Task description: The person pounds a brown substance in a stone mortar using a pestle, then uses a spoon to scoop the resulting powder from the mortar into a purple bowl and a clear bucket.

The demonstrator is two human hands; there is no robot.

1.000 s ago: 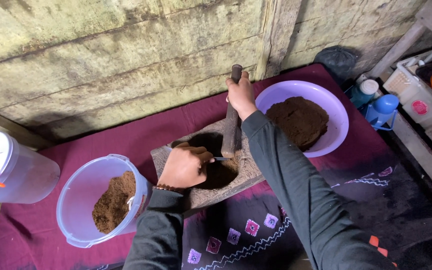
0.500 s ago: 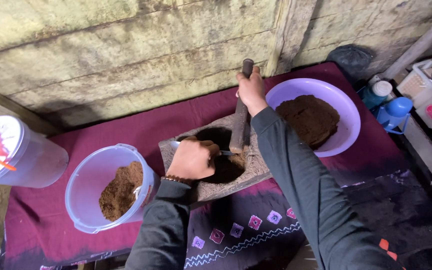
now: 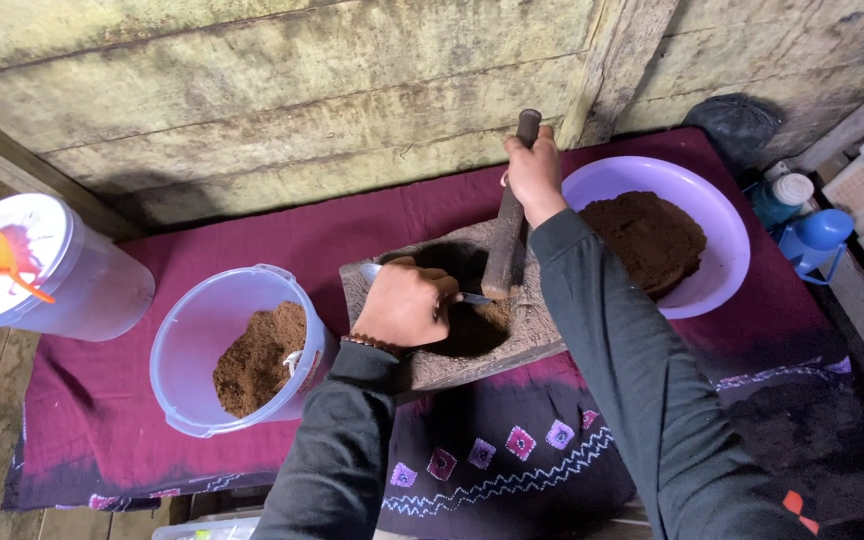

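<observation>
A grey stone mortar point(image 3: 532, 335) sits on a maroon cloth point(image 3: 252, 225) and holds dark brown paste. My right hand point(image 3: 534, 170) grips the top of a dark wooden pestle point(image 3: 508, 235) that stands tilted in the mortar. My left hand point(image 3: 407, 303) rests over the mortar's left side, closed on a metal spoon point(image 3: 474, 298) whose tip reaches the pestle's lower end. Both arms wear dark sleeves.
A purple bowl point(image 3: 727, 225) of dark brown mass stands right of the mortar. A clear bucket point(image 3: 187, 340) with brown powder stands to the left. A lidded white container point(image 3: 22, 260) is at far left. Blue bottles point(image 3: 812, 235) stand at right, with a plank wall behind.
The view has shifted slightly. My right hand has raised the pestle a little, and my left hand has stayed on the spoon at the mortar's left side.
</observation>
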